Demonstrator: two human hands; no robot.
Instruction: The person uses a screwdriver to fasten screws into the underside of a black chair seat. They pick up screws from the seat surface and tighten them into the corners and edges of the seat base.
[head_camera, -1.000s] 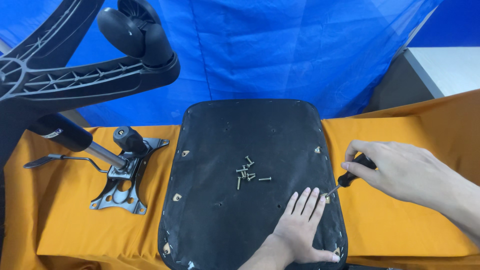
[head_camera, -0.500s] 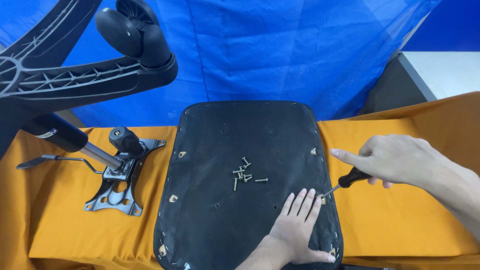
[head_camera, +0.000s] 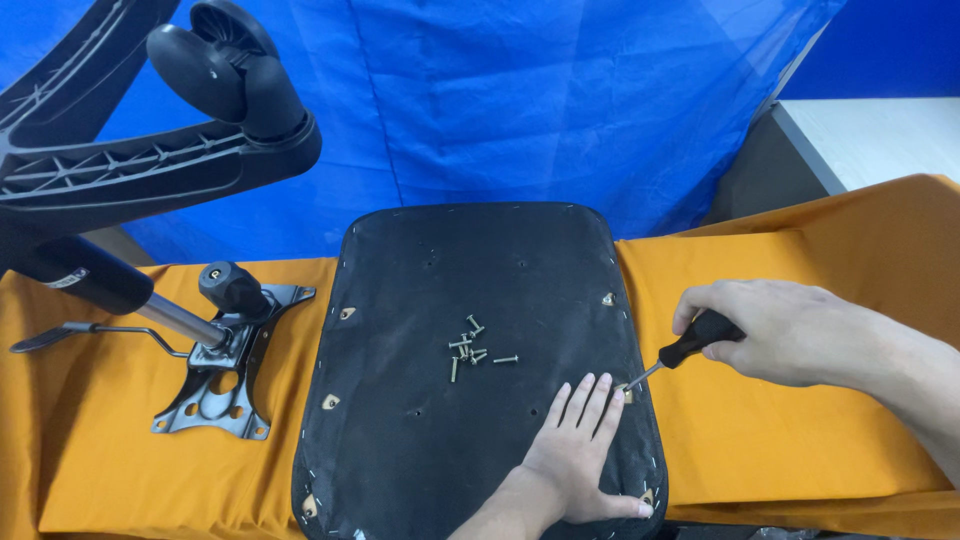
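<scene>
My right hand (head_camera: 800, 335) grips the screwdriver (head_camera: 688, 349), tip at the seat pan (head_camera: 470, 300) edge fastener, 4 o'clock. My left hand (head_camera: 578, 450), spread flat, braces it. Next: hold the tip square.

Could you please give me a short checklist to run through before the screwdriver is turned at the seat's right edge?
1. Screwdriver gripped firmly in the right hand: ok.
2. Tip seated at the fastener point on the right edge of the seat base: cannot tell, the left fingers partly cover it.
3. Left hand pressing flat on the seat base to steady it: ok.
4. Left fingers clear of the tip: not ok, they lie right beside it.
5. Loose screws gathered at mid-panel, away from both hands: ok.
</scene>
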